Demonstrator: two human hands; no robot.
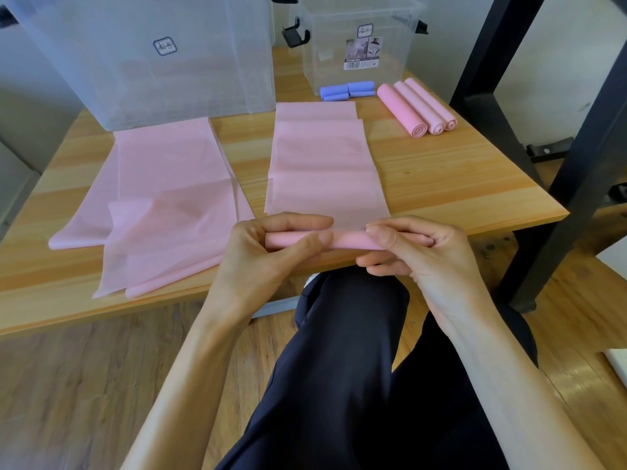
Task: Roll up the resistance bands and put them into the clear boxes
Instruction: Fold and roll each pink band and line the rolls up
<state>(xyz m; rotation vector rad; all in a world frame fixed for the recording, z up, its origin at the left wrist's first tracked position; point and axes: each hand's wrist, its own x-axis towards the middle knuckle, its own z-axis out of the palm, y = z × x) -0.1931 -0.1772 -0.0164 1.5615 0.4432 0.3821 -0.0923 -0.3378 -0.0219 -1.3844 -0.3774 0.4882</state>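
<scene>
Your left hand [271, 245] and your right hand [407, 245] both grip the rolled end of a pink band [325, 164] at the near edge of the counter [458, 184]. On each hand the fingers curl over the top of the tight roll while the thumb presses its near side, so the roll sits pinched between them, with a short stretch of it showing between your two hands. The unrolled part of that band lies flat on the counter and runs away from you toward the small clear box [356, 42], its far end folded over in layers. To your left, a loose heap of pink bands [152, 198] lies spread out flat, with one corner hanging over the near edge. Behind that heap stands the large clear box [146, 56]. Just in front of the small clear box lie blue rolled bands [347, 90], touching one another. To their right, three pink rolled bands [417, 106] lie side by side at an angle, touching each other, near the far right corner of the counter. Your dark trouser leg [339, 368] shows below your hands.
</scene>
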